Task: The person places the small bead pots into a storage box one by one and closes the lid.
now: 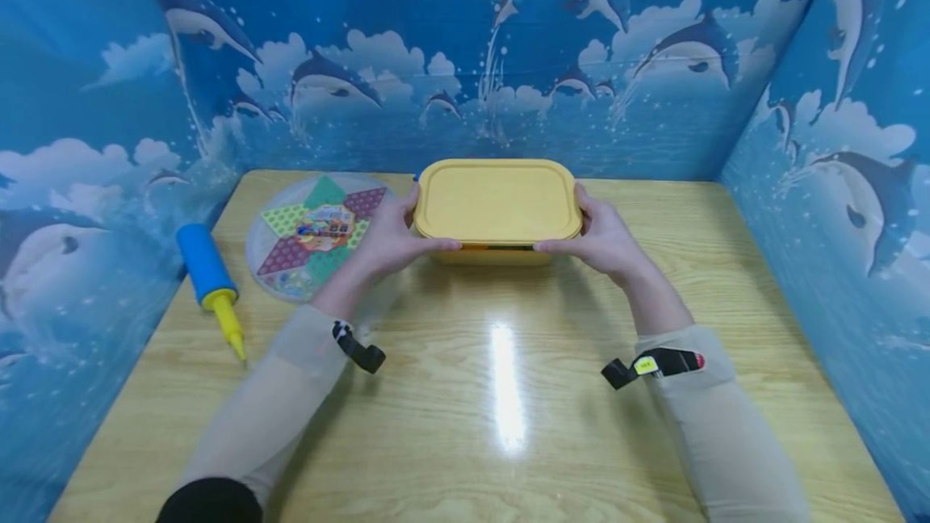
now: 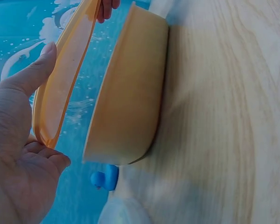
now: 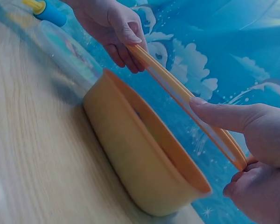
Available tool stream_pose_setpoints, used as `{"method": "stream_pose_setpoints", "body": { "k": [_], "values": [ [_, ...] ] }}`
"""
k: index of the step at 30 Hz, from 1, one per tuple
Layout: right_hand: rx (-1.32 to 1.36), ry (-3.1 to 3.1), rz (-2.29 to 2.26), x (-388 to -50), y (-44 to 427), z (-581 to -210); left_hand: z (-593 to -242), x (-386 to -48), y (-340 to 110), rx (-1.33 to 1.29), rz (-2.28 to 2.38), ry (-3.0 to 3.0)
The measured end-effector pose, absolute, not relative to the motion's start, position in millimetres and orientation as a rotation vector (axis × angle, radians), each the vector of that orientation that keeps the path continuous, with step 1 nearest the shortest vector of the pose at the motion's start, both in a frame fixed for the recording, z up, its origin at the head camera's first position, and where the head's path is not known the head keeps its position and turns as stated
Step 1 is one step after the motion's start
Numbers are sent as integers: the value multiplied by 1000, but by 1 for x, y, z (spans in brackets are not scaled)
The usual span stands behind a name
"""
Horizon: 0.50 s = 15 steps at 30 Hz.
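A yellow plastic lid [image 1: 498, 202] is held between both hands, raised off the matching yellow box [image 1: 494, 257]. In the right wrist view a gap shows between the lid [image 3: 177, 88] and the rim of the uncovered box [image 3: 126, 144], which stands on the table. My left hand [image 1: 383, 242] grips the lid's left end, thumb along its near edge and fingers beneath. At the opposite end my right hand [image 1: 609, 239] holds it the same way. Most of the box's contents are hidden from view.
A round clear case with a star pattern [image 1: 320, 228] lies on the wooden table [image 1: 450, 426], left of the box. Farther left is a blue and yellow hand pump [image 1: 207, 265]. Behind the box sits a small blue object [image 2: 105, 178]. Dolphin-printed curtains [image 1: 450, 47] enclose the table's back and sides.
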State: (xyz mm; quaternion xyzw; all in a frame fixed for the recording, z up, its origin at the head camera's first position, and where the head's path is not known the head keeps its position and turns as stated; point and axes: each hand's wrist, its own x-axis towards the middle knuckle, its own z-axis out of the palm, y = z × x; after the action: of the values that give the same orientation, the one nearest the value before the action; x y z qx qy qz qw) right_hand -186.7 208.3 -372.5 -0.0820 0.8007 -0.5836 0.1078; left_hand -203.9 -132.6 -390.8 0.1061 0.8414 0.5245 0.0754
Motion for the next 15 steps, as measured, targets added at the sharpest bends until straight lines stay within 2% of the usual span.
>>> {"method": "stream_pose_setpoints", "body": {
  "k": [15],
  "values": [
    [-152, 2386, -1591, -200, 210, -401, -412, -213, -131, 283, 1479, 2570]
  ]
}}
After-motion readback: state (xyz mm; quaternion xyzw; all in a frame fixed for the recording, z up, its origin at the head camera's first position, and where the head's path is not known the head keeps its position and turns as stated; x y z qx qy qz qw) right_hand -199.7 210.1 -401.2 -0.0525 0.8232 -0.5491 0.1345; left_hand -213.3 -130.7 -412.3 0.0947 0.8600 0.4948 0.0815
